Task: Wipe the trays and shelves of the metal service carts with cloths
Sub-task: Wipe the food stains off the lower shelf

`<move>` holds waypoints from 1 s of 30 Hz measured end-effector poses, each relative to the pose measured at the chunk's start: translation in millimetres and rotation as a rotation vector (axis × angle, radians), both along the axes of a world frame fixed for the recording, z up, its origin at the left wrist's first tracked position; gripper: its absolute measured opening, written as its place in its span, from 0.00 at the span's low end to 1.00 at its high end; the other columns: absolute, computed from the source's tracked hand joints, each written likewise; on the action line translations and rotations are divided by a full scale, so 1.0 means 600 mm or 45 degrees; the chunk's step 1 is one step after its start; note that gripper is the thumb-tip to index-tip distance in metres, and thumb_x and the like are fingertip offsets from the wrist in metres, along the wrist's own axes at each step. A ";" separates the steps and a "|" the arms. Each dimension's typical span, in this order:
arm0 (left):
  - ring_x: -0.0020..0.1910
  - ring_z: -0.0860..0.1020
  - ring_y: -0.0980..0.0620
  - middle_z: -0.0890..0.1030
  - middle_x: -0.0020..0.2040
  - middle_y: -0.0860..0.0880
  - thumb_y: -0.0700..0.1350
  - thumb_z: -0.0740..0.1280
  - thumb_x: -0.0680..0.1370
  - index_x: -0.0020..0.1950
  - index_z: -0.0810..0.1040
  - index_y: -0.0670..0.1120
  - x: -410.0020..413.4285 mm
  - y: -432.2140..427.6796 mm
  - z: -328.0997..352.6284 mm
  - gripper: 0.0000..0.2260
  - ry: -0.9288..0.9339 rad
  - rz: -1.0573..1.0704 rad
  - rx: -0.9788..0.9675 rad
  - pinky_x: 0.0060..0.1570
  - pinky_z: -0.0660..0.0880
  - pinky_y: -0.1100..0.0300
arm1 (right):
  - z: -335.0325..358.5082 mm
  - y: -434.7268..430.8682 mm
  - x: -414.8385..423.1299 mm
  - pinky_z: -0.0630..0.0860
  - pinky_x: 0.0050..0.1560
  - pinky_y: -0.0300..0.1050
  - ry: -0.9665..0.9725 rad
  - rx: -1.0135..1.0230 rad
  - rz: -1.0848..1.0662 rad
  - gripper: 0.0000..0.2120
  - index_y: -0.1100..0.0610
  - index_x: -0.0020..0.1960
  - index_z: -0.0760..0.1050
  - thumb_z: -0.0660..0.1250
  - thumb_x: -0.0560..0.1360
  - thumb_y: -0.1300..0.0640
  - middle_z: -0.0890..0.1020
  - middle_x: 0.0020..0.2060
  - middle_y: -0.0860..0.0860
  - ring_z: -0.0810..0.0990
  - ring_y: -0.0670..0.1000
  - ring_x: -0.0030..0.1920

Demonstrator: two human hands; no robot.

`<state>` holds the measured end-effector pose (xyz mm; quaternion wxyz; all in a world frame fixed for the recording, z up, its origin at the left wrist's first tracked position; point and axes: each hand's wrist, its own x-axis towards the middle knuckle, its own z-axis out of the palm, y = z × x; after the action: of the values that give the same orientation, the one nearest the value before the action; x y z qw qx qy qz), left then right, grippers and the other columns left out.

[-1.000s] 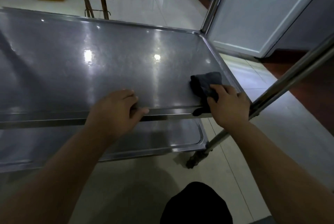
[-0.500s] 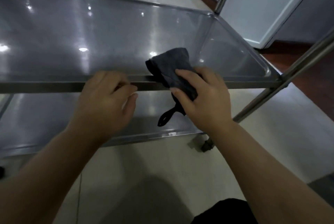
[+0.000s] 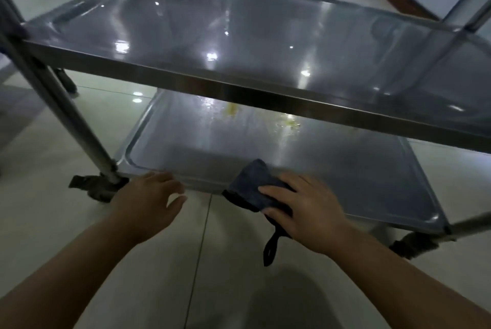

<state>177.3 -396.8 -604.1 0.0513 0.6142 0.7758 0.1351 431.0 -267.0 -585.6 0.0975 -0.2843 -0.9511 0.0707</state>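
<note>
1. Cloth (image 3: 255, 185) gripped in right hand (image 3: 305, 206), fingers across the top, thumb tucked against the near edge, hanging loop dangling off below.
2. Down from the upper shelf (image 3: 239, 36), where it was rubbing the right front corner a second ago and the front rim half a second ago; now set on the front rim of the lower shelf (image 3: 345, 169), partly over the edge.
3. Left hand (image 3: 151, 196) likewise dropped from the upper shelf's front edge; now at the lower rim, left of the cloth, fingers loose, holding nothing. Cannot tell whether touching the metal.
4. Just left of that hand, the cart's near-left wheel (image 3: 98, 185) on the tiled floor.
5. Farther back on the lower shelf, under the upper shelf's edge, yellowish smears (image 3: 233, 111), well apart from the cloth and not yet reached.
6. Upper shelf glossy with lamp reflections, no marks to be seen.
7. Judged from the drop: upper shelf likely finished, lower shelf only starting; probably a long reach inward next, to the smears.
</note>
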 end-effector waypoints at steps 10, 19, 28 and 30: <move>0.47 0.79 0.51 0.80 0.51 0.50 0.51 0.67 0.74 0.59 0.76 0.50 -0.131 -0.047 -0.106 0.15 -0.217 0.522 0.050 0.44 0.78 0.53 | -0.144 0.028 -0.222 0.69 0.59 0.51 -0.002 -0.196 -0.258 0.20 0.43 0.67 0.70 0.60 0.77 0.41 0.75 0.62 0.50 0.72 0.54 0.60; 0.47 0.77 0.57 0.71 0.64 0.47 0.53 0.71 0.71 0.71 0.56 0.54 -0.235 -0.035 -0.136 0.33 -0.417 0.929 0.449 0.45 0.76 0.55 | -0.217 -0.010 -0.424 0.65 0.61 0.50 0.037 -0.218 -0.202 0.20 0.41 0.70 0.66 0.58 0.79 0.43 0.69 0.66 0.48 0.64 0.55 0.63; 0.26 0.73 0.65 0.70 0.35 0.63 0.49 0.66 0.76 0.50 0.57 0.66 -0.259 0.011 -0.134 0.19 -0.595 0.839 0.703 0.22 0.64 0.73 | -0.254 0.056 -0.475 0.62 0.58 0.49 0.030 -0.067 0.081 0.19 0.35 0.68 0.66 0.57 0.77 0.41 0.67 0.70 0.43 0.67 0.55 0.61; 0.24 0.73 0.64 0.71 0.33 0.62 0.49 0.66 0.76 0.48 0.54 0.67 -0.259 0.010 -0.131 0.20 -0.570 0.816 0.675 0.19 0.62 0.74 | -0.253 0.121 -0.469 0.61 0.61 0.50 -0.060 -0.110 -0.236 0.20 0.34 0.70 0.62 0.55 0.78 0.41 0.62 0.72 0.44 0.64 0.56 0.64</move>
<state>21.7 -390.6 -682.4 0.0145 0.2915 0.8349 0.4666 149.6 -194.3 -737.7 0.0688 -0.3767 -0.9188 0.0958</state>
